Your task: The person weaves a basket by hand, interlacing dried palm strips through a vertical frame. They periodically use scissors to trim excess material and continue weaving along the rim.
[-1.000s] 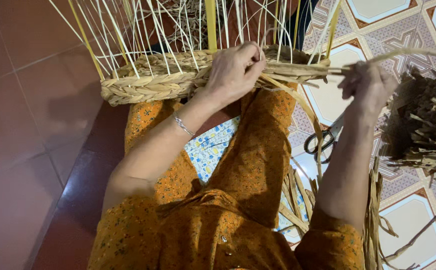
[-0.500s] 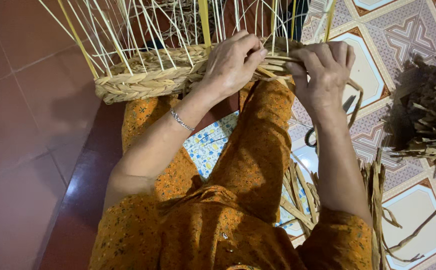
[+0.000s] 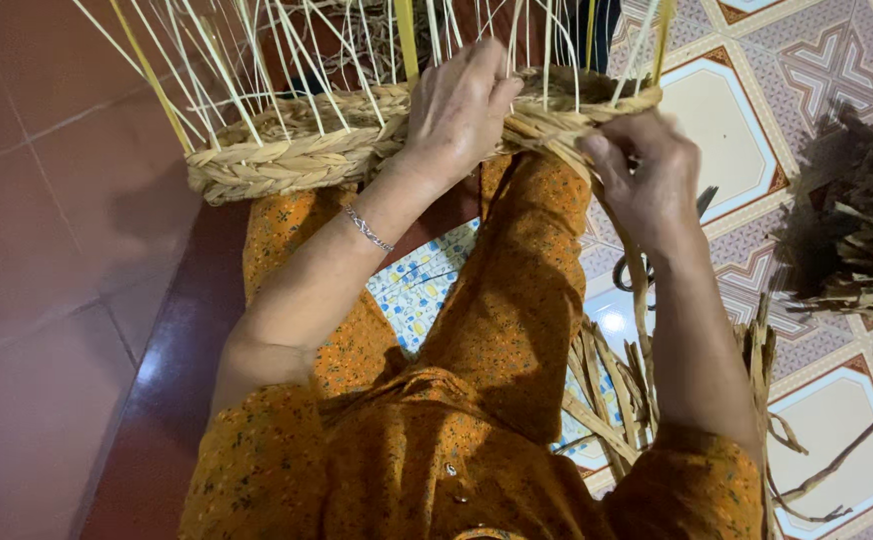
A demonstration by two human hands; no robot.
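Left hand (image 3: 462,105) fingers are clamped on the woven basket rim (image 3: 287,160). Right hand (image 3: 647,180) fingers are closed around a straw strand (image 3: 557,125) at the rim's right end.

Right hand (image 3: 647,180): a second ago out at right, well apart from basket rim (image 3: 297,155), pulling strand (image 3: 547,125) taut sideways; half a second ago beside left hand (image 3: 457,110) at rim; now lower, at rim's right end, fingers curled on strand where it meets weave. Strand no longer stretched rightward; lies along rim. Left hand shifts slightly along rim, fingers now pressed over top edge. Scissors (image 3: 702,205), earlier exposed on floor, now mostly covered by right hand.
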